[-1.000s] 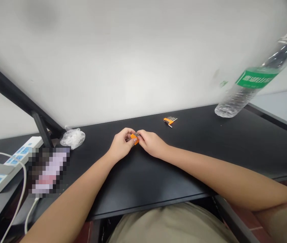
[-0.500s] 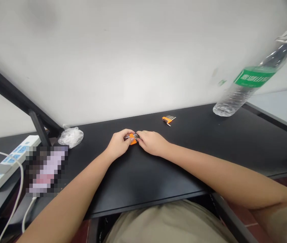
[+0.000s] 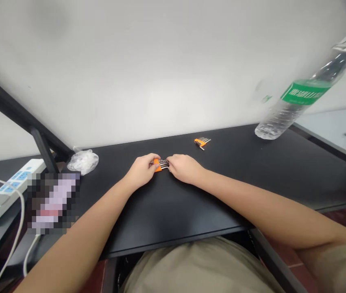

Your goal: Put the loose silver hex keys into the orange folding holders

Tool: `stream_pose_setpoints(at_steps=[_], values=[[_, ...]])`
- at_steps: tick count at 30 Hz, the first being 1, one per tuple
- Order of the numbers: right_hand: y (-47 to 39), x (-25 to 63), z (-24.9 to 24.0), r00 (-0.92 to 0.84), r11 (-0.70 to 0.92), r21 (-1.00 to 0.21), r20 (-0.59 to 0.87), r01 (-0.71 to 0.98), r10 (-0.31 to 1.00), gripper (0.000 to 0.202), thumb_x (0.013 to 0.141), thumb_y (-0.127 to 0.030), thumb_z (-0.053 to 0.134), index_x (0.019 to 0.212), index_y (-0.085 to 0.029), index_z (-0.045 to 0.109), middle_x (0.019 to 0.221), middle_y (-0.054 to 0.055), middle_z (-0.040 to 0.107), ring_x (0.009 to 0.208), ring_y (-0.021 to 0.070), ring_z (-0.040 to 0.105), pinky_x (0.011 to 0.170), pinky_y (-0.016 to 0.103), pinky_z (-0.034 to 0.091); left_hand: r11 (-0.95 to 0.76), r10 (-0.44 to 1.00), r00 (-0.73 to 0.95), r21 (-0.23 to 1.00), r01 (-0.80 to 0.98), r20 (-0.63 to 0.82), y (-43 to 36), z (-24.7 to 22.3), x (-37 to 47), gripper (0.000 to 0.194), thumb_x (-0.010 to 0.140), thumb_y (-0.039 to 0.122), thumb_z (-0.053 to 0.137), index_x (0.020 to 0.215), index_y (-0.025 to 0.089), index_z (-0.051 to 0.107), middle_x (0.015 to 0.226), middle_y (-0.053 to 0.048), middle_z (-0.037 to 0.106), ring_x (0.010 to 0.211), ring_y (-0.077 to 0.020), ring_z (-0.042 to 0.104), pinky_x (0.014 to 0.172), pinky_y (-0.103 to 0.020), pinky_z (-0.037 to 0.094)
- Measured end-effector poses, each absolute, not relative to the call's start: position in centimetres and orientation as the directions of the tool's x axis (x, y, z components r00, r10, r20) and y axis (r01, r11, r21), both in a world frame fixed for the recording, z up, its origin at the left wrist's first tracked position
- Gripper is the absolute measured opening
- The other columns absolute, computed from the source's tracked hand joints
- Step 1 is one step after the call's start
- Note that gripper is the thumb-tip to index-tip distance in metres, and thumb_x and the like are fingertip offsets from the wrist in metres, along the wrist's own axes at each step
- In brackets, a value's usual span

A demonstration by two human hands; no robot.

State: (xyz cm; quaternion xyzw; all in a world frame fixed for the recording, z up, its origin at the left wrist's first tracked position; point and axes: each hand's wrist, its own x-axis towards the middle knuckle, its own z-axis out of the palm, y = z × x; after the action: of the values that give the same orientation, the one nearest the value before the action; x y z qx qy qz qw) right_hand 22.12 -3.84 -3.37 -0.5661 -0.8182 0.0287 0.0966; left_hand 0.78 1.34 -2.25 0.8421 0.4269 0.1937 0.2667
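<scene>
Just above the black desk, my left hand (image 3: 144,170) is closed on an orange hex key holder (image 3: 157,165), with thumb and fingers on its left side. Several metal hex keys (image 3: 164,164) lie side by side in the holder and point right. My right hand (image 3: 186,167) is closed too, its thumb and fingertips pinching the keys' right end; its fingers hide which key it grips. Further back on the desk lies a second orange holder (image 3: 201,142) with several metal keys, touched by neither hand.
A clear plastic bottle (image 3: 294,101) with a green label stands at the back right. On the left are a crumpled clear plastic bag (image 3: 83,162), a blurred-out phone-like thing (image 3: 55,201), a white power strip (image 3: 11,189) and white cables. A wall rises behind the black desk (image 3: 173,219).
My hands have drawn slightly apart, and more of the keys shows between them. The holder has turned a little, and the view has shifted slightly.
</scene>
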Motion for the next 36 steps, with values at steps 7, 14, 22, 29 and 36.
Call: stream_pose_setpoints(at_steps=[7,14,22,29,36], values=[[-3.3,22.5,-3.5,-0.349,0.390,-0.229,0.201,0.892,0.915,0.027,0.100,-0.021,0.044,0.088,-0.018,0.067,0.084,0.007,0.070,0.076,0.0188,0.062,0.072,0.029,0.037,-0.503,0.801,0.593,0.628,0.594,0.082,1.5,-2.6,0.8,0.031,0.093,0.028,0.054,0.120,0.023,0.069,0.092,-0.001,0.072,0.078,-0.0171,0.063,0.076,-0.029,0.049],[-2.5,23.5,-3.7,-0.327,0.361,-0.148,0.211,0.921,0.921,0.029,0.098,-0.023,0.046,0.082,-0.018,0.070,0.081,0.008,0.070,0.075,0.0197,0.060,0.073,0.031,0.036,-0.454,0.816,0.578,0.639,0.621,0.017,1.5,-1.9,0.3,0.028,0.092,0.030,0.055,0.115,0.025,0.071,0.081,0.001,0.070,0.070,-0.0160,0.060,0.068,-0.028,0.046],[-2.6,24.8,-3.0,-0.387,0.415,-0.286,0.151,0.864,0.910,0.028,0.098,-0.022,0.048,0.087,-0.018,0.074,0.089,0.007,0.066,0.080,0.0173,0.061,0.078,0.028,0.041,-0.454,0.822,0.570,0.629,0.631,0.021,1.4,-1.8,0.0,0.030,0.091,0.029,0.053,0.115,0.026,0.070,0.075,0.003,0.065,0.066,-0.0147,0.056,0.065,-0.027,0.044],[-3.4,24.4,-2.9,-0.384,0.432,-0.327,0.203,0.840,0.901,0.026,0.097,-0.038,0.058,0.108,-0.021,0.074,0.100,0.006,0.064,0.084,0.0179,0.060,0.079,0.030,0.043,-0.456,0.813,0.582,0.655,0.603,0.030,1.3,-1.9,0.2,0.029,0.091,0.031,0.054,0.115,0.026,0.071,0.083,0.002,0.070,0.071,-0.0151,0.060,0.070,-0.028,0.047],[-4.2,23.3,-3.5,-0.438,0.482,-0.240,0.217,0.842,0.873,0.019,0.093,-0.023,0.055,0.102,-0.018,0.072,0.098,0.007,0.062,0.085,0.0194,0.058,0.081,0.031,0.042,-0.441,0.800,0.600,0.700,0.562,0.022,1.0,-1.8,0.2,0.028,0.085,0.031,0.059,0.109,0.023,0.072,0.091,-0.001,0.073,0.078,-0.0170,0.064,0.072,-0.028,0.051]])
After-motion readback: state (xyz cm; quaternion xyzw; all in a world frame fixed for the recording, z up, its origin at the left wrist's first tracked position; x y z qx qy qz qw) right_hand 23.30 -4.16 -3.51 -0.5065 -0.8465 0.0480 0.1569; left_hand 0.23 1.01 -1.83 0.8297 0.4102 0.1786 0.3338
